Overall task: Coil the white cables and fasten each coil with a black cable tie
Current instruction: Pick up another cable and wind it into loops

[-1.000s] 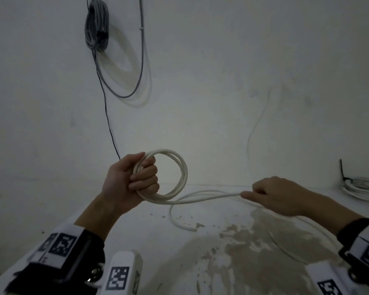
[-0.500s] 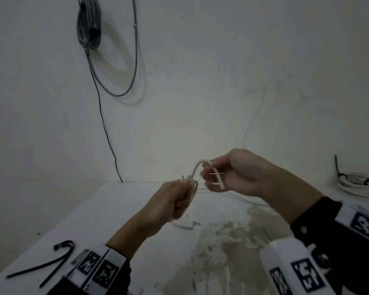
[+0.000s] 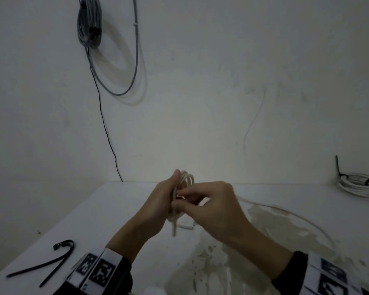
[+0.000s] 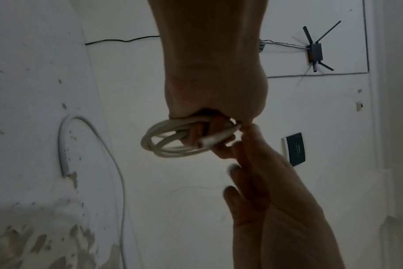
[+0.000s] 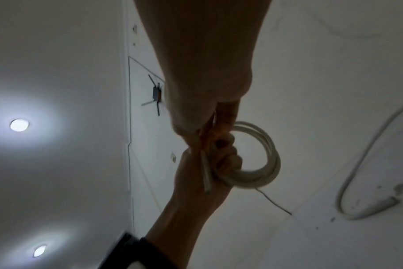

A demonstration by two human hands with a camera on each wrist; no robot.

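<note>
White cable (image 3: 184,188), wound into a small coil, sits upright in my left hand (image 3: 158,201) above the table (image 3: 119,209), fingers curled through its loops so they cannot spring apart. My right hand (image 3: 213,206), at three o'clock of it, pinches the strand, feeding another turn. Black cable ties (image 3: 51,260) wait at seven o'clock.
</note>
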